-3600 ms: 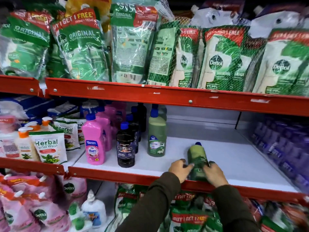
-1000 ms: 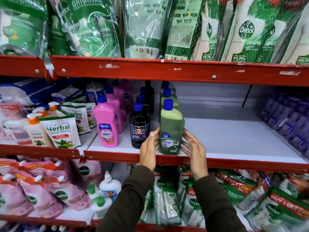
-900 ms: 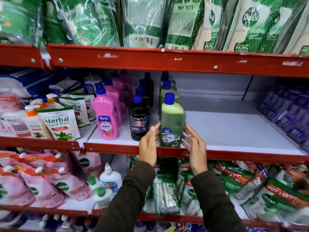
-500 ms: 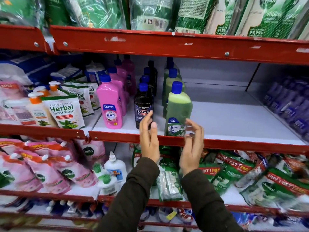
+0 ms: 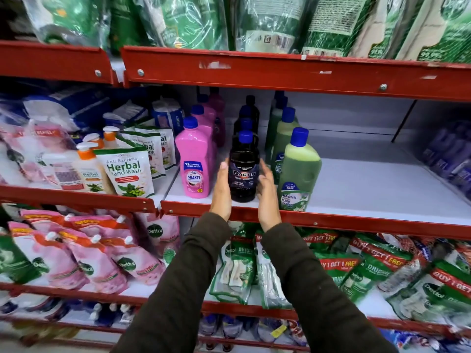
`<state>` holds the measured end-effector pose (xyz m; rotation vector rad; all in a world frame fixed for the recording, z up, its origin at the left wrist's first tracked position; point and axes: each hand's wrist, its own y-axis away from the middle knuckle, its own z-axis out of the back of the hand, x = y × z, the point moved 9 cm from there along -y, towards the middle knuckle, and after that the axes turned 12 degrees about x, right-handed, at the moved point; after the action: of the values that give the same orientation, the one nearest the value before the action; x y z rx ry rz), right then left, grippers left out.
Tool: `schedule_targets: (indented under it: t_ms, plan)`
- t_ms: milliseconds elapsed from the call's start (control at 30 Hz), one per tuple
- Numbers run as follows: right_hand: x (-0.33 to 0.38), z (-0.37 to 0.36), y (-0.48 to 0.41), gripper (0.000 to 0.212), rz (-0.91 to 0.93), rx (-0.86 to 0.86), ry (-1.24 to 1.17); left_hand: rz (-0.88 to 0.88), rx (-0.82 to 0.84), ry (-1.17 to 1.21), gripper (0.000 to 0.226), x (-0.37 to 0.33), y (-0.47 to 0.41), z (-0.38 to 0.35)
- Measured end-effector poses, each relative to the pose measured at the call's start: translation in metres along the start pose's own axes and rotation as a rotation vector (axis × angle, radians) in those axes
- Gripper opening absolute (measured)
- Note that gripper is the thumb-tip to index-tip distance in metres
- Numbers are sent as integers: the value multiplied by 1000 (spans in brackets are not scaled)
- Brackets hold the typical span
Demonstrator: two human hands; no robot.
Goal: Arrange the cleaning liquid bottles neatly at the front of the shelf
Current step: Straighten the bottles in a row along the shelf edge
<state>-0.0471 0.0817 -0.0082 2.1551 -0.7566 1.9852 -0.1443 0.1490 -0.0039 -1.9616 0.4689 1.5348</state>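
Three rows of blue-capped cleaning bottles stand on the white shelf with a red front lip (image 5: 356, 222). A pink Shakti bottle (image 5: 195, 171) leads the left row, a black Bactin bottle (image 5: 243, 171) the middle one and a green Bactin bottle (image 5: 298, 174) the right one, all upright near the front edge. My left hand (image 5: 223, 192) lies flat against the black bottle's left side. Opposite it, my right hand (image 5: 266, 197) cups the right side with fingers spread. The green bottle stands free just right of my right hand.
To the right of the green row the white shelf board is bare up to blurred purple bottles (image 5: 448, 154). Herbal hand wash pouches (image 5: 127, 171) fill the left bay. Dettol refill pouches (image 5: 356, 266) crowd the shelf below, and more hang above.
The green bottle was lying flat, then was stood up at the front of its row. Both hands let go of it and shifted left onto the black bottle.
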Motion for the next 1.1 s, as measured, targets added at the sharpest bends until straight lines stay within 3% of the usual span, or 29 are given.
schedule_targets:
  t_ms: [100,267,400,467,567,667,733,833,933,1000,1100]
  plan:
    - [3,4,17,48,26,-64,57,24,-24,-34,38,2,10,6]
    - [8,5,38,46,113,-116,92,-23,-11,-115,74,0,29,3]
    - [10,1,41,52,132,-96,124,-76,36,-184,64,-6,36,-1]
    - [12,2,48,53,172,-173,150,-85,44,-211,62,-7,38,0]
    - [27,-2,67,46,389,-321,268,-149,-59,-198,61,-13,46,19]
    - [27,-36,67,43,494,-205,334,-285,-252,-176,57,-29,56,53]
    - [14,-70,51,46,409,-41,297,-333,-328,-156,60,-38,56,77]
    - [-9,-109,19,54,187,117,143,-215,-270,-121,67,-40,38,99]
    - [-20,-125,-15,49,50,142,-18,-58,-108,-25,54,-35,15,107]
    - [-21,-126,-28,47,18,116,-108,-35,-35,-8,41,-36,8,110]
    - [-22,-120,-31,45,10,71,-110,-4,20,-25,40,-37,12,114]
